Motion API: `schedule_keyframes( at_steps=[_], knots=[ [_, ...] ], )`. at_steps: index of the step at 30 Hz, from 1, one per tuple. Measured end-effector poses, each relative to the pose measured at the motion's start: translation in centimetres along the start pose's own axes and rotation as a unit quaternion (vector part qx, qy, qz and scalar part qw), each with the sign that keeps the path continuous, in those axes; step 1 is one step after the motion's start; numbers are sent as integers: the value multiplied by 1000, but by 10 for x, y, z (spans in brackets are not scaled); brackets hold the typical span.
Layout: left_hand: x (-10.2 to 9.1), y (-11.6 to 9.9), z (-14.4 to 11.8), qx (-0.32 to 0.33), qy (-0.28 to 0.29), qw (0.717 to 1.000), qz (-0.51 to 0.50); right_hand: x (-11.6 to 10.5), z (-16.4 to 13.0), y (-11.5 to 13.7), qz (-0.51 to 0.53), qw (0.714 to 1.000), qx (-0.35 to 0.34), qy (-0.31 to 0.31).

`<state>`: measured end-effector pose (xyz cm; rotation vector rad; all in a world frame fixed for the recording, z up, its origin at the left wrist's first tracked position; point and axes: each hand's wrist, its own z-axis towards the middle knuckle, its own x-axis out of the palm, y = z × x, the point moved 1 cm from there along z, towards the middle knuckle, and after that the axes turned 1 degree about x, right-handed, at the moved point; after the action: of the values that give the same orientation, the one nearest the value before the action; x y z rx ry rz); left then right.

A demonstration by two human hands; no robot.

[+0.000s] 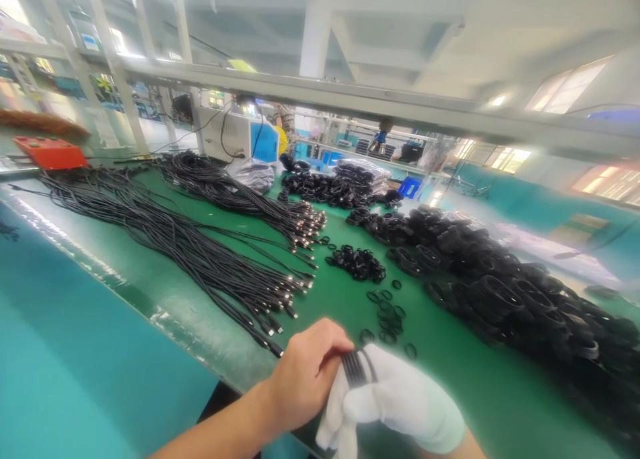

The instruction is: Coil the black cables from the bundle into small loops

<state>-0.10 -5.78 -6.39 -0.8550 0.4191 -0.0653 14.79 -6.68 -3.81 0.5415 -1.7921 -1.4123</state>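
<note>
My bare left hand is closed, its thumb and fingers pressed against a coiled black cable. My right hand, in a white glove, is wrapped round the same coil, whose strands lie side by side. A black band loops over the gloved fingers beside the coil. Both hands are together at the table's near edge. Just beyond them lie loose black rings and a small heap of similar rings. The lower part of the coil is hidden by my hands.
Long black cables with metal plugs stretch across the green table to the left, with another bundle behind. Coiled black cables are heaped along the right. A red box stands far left. A metal shelf beam crosses above.
</note>
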Motion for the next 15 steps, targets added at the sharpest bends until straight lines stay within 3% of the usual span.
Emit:
schedule_keyframes(
  at_steps=[3, 5, 8, 10, 13, 15],
  knots=[
    [-1, -3, 3, 63, -27, 998, 9, 0, -1, -1, 0, 1000, -9, -8],
    [-4, -8, 7, 45, -14, 999, 8, 3, -2, 2, -4, 1000, -13, 12],
    [-9, -15, 12, 8, 93, 996, 12, 7, -3, 8, -10, 1000, -8, 22],
    [-12, -18, 15, 30, 140, 989, 29, 9, -3, 9, -23, 1000, 5, 13],
    [-14, -17, 19, 78, 123, 988, 58, 12, -4, 8, -65, 998, 25, 4],
    [-14, -15, 21, 100, 112, 986, 65, 14, -7, 9, -101, 994, 20, -36]
  ],
)
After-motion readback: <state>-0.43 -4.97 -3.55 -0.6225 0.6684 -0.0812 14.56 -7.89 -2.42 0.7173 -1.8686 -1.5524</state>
